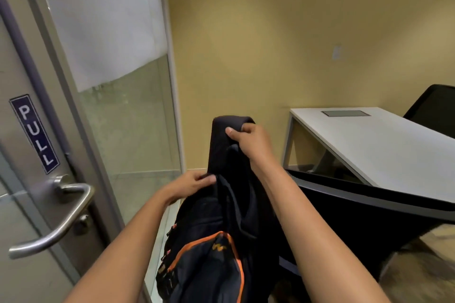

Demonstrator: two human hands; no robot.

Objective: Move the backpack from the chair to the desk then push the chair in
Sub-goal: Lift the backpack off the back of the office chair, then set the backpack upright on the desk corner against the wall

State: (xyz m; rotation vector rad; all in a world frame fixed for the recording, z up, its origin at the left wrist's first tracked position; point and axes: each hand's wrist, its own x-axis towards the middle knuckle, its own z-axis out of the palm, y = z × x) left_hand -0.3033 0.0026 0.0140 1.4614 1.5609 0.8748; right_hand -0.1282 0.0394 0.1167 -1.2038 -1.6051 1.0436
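Lifting is underway: the white desk (369, 145) is bare, the black chair (357, 206) not yet pushed in; the dark, orange-trimmed backpack (209, 253) hangs between them and the door, right hand (248, 141) clamped on its strap, left hand (194, 183) pinching its top

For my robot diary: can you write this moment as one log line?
backpack: lifted | right hand: gripping strap | left hand: holding top | desk: bare
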